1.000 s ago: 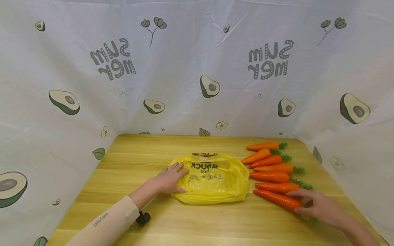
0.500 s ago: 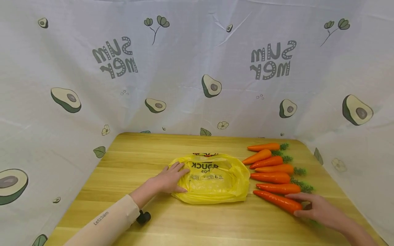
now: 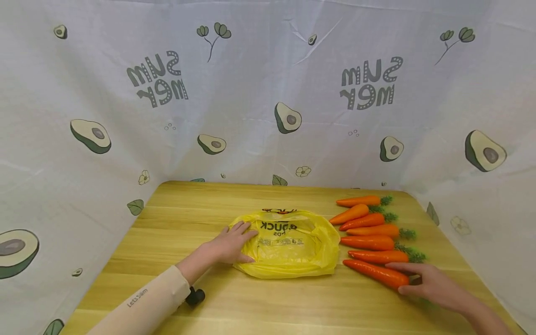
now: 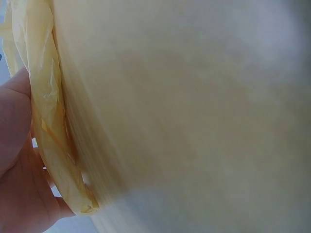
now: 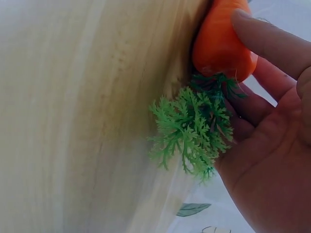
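Note:
My left hand (image 3: 232, 243) rests on the left rim of a yellow plastic bag (image 3: 289, 256), fingers spread and fairly straight. In the left wrist view a fold of the bag (image 4: 46, 92) runs past the thumb and covers part of the fingers. My right hand (image 3: 433, 286) grips the thick end of the nearest orange carrot (image 3: 377, 273), thumb on one side and fingers on the other. Its green leafy top (image 5: 194, 128) hangs beside the palm in the right wrist view. The carrot lies on the wooden table (image 3: 268, 307).
Several more carrots (image 3: 368, 242) lie in a column along the table's right side, tips toward the bag. A small black object (image 3: 194, 296) sits by the left forearm. A white printed curtain (image 3: 243, 93) surrounds the table at the back and sides.
The right hand has shifted very slightly left with the nearest carrot. The left hand and the bag stay in place.

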Demonstrator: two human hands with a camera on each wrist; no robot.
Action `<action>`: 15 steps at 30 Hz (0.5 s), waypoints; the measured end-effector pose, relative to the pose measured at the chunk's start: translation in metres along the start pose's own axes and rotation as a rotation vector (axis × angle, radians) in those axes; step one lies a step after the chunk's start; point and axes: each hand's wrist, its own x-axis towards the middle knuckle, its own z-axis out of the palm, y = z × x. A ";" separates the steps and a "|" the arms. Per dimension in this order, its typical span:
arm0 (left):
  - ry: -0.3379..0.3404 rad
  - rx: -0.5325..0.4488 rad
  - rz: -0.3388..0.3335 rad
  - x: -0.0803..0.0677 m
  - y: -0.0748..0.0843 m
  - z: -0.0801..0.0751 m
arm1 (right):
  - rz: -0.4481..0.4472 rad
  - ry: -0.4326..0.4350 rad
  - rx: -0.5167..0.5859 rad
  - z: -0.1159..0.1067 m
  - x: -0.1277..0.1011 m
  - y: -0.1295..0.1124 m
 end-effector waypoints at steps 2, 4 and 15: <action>0.003 -0.001 0.002 0.000 0.000 0.000 | 0.004 -0.003 -0.013 -0.001 0.001 0.001; 0.006 -0.004 0.003 0.000 0.001 -0.001 | 0.013 0.000 -0.040 -0.002 0.001 0.001; -0.005 -0.001 -0.009 -0.001 0.001 0.000 | 0.013 0.001 -0.094 -0.005 0.002 0.002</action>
